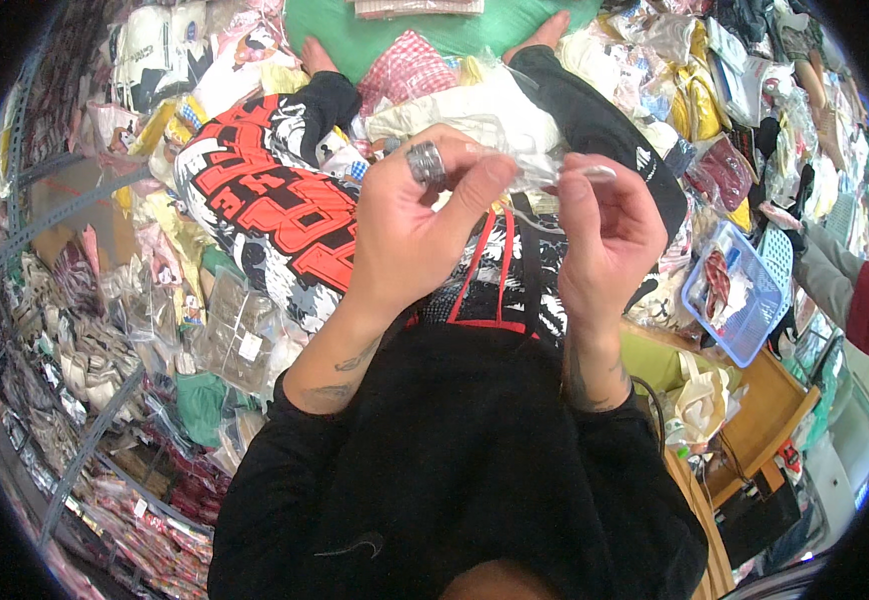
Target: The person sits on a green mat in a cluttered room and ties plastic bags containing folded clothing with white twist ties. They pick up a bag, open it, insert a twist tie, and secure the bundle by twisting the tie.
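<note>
In front of my chest, both hands are raised and close together. My left hand (420, 215), with a wide silver ring on one finger, pinches one end of a crumpled piece of clear plastic (533, 170). The thumb and fingers of my right hand (610, 235) are closed on its other end, where a whitish strip sticks out. A thin pale loop hangs below, between the hands; what it belongs to I cannot make out. Just beyond my hands, a cream folded cloth (445, 112) lies between my legs, with a pink checked cloth (410, 68) behind it.
Beyond my feet lies a green bulging surface (345, 30). Bagged garments are heaped all around. A blue plastic basket (738, 292) stands at the right, near a wooden desk (770, 425). Metal shelving (80, 215) lines the left. Part of another person (850, 290) shows at far right.
</note>
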Tool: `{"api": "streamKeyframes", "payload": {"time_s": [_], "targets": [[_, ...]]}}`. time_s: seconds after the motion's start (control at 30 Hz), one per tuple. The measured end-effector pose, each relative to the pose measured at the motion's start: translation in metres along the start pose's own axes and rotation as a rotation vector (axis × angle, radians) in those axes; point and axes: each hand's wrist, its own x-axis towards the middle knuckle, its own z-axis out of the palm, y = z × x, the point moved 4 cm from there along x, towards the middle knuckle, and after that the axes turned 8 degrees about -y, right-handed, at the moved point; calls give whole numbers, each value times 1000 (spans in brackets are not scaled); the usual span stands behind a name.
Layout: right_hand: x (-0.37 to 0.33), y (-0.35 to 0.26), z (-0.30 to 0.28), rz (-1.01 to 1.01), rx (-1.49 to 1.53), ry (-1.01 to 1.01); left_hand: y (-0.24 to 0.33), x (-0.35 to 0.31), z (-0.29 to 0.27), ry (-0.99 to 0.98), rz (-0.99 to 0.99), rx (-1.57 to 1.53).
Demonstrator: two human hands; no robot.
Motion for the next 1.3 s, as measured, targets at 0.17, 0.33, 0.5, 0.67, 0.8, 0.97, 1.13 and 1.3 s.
{"api": "streamKeyframes", "payload": {"time_s": [0.17,0.33,0.5,0.67,0.8,0.97,1.13,1.3], "targets": [[5,14,6,116,83,-80,-20,4,19,148,-85,-326],[8,11,11,105,277,-125,-22,7,19,-10,-91,-680],[10,17,9,128,187,-167,-20,11,10,-93,-204,-687],[8,23,6,169,184,-156,-10,11,13,-108,-105,-471],[7,24,3,139,111,-135,-18,11,5,25,-104,-119],[8,26,2,203,151,-146,-17,10,1,71,-109,-37],[11,26,6,149,-56,-99,-13,8,11,195,-79,-218],[4,26,2,-119,-363,25,-19,8,19,219,-76,-471]]}}
